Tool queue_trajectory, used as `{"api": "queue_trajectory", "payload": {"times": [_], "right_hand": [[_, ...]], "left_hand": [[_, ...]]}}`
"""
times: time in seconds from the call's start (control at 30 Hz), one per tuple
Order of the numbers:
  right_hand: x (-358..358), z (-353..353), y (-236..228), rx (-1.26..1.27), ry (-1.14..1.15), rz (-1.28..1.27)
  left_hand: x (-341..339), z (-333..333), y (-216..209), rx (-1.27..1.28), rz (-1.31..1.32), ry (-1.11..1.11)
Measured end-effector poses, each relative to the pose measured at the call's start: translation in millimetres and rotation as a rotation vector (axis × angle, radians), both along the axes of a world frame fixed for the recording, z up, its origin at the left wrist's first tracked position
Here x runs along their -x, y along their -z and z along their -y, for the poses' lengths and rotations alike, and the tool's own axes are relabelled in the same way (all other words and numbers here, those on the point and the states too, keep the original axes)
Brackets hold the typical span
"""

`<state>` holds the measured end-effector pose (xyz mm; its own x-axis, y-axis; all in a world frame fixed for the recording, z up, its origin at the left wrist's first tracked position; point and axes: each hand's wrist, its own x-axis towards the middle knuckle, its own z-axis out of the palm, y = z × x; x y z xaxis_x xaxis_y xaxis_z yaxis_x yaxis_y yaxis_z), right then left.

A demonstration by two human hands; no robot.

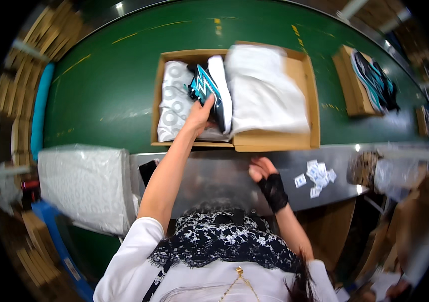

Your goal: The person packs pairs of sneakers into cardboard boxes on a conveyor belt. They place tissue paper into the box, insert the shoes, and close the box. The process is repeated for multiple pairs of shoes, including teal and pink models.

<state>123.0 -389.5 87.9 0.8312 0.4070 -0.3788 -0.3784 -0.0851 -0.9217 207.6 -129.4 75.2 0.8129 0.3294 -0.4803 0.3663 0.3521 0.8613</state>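
An open cardboard shoe box (315,116) stands in front of me. My left hand (200,117) is closed around a black, teal and white sneaker (220,95), which lies on its side in the left half of the box. Patterned tissue paper (172,108) lies beneath and beside the shoe. A plain white sheet of paper (267,90), partly blurred, covers much of the box's right half. My right hand (262,168), its wrist wrapped in a black band, hovers over the metal table edge with loosely bent fingers and nothing visible in them.
Small white packets (319,176) lie scattered on the metal ledge (214,176), right of my right hand. A stack of wrapped patterned paper (86,186) sits at the left, beside a dark flat object (147,171). Another sneaker pair (375,83) rests on a box at the far right of the green surface (109,95).
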Motion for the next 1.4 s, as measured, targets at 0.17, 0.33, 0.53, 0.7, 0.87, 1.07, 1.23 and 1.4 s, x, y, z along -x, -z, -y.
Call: {"api": "queue_trajectory", "payload": {"times": [0.17,0.33,0.53,0.7,0.87,1.07,1.23,1.4], "right_hand": [[-75,-26,9,-0.205,0.51,-0.373],[-83,-14,26,0.475,0.209,0.478],[-41,-47,42,1.094,0.052,1.329],[-55,-60,65,0.986,0.034,1.236],[-47,-75,5,1.045,-0.182,1.099],[-1,-42,-70,0.848,0.035,1.251],[27,-14,-35,0.671,0.057,0.84],[41,68,53,1.016,0.02,0.627]], "left_hand": [[-9,23,-11,0.07,-0.222,0.41],[31,-13,-53,-0.229,0.307,0.043],[67,-46,-8,-0.546,0.187,0.036],[56,-50,8,-0.526,0.112,0.207],[62,-66,-14,0.429,0.164,0.159],[113,-59,-31,0.438,0.291,0.117],[216,-70,-90,0.368,0.371,-0.192],[256,-90,-82,0.228,0.261,-0.44]]}}
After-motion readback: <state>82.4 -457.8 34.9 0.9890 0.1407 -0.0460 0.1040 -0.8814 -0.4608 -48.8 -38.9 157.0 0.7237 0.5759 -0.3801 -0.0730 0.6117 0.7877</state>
